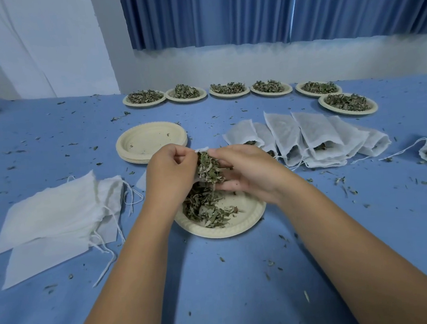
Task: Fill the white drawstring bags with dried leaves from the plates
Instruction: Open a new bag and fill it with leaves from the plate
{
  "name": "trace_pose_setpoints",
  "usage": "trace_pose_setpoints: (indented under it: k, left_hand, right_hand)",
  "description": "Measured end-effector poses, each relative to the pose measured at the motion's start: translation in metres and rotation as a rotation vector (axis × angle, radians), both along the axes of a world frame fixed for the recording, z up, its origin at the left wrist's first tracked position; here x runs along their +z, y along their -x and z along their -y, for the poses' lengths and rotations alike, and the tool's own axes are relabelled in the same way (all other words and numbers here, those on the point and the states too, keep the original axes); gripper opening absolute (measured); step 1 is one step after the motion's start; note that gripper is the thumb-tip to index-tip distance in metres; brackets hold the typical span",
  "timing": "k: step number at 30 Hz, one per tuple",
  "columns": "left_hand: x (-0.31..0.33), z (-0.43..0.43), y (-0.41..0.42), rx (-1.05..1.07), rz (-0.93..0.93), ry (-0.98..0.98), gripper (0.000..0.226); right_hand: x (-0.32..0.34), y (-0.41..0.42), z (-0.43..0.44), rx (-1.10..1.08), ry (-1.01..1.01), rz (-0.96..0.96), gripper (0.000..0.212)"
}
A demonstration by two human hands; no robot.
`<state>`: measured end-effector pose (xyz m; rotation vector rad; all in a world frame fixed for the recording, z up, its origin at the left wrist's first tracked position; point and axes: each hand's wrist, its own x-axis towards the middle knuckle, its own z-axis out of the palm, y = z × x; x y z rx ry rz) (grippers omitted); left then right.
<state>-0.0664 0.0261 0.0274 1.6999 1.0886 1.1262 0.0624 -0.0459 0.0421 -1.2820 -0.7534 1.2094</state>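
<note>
Left hand (172, 170) pinching one white drawstring bag (202, 149) over the near plate (252, 220), right hand (249, 171) grasping dried leaves (209, 168) at its mouth, six heaped plates (229, 96) behind, one empty stack (152, 141), roughly seven filled bags (314, 131) right, flat bags (53, 215) left.

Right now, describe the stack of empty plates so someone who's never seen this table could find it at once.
On the blue table, a row of leaf-heaped plates lines the far edge. Between that row and the left hand sits the stack of empty plates. Alone among the plates, its top one holds only crumbs.
</note>
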Motion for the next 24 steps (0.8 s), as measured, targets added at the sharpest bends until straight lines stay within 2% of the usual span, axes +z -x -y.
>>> trace_pose_setpoints:
  k: [5,8,13,18,24]
  left_hand:
    - [0.0,-0.002,0.002,0.022,0.04,0.036,0.013]
    - [0.001,-0.002,0.002,0.026,-0.001,0.002,0.015]
    - [0.003,0.003,0.001,-0.044,-0.043,-0.032,0.014]
    - [0.005,0.008,0.0,-0.123,-0.065,-0.05,0.012]
    - [0.004,0.012,0.0,-0.243,-0.105,-0.088,0.009]
  right_hand:
    - [0.0,-0.002,0.005,0.091,-0.058,0.0,0.039]
    - [-0.003,-0.003,0.003,0.03,-0.064,0.069,0.032]
    - [-0.007,-0.004,0.0,-0.073,-0.056,0.058,0.018]
    - [-0.009,-0.005,0.0,-0.153,-0.03,0.089,0.018]
    - [-0.011,0.0,-0.002,-0.241,0.019,0.279,0.018]
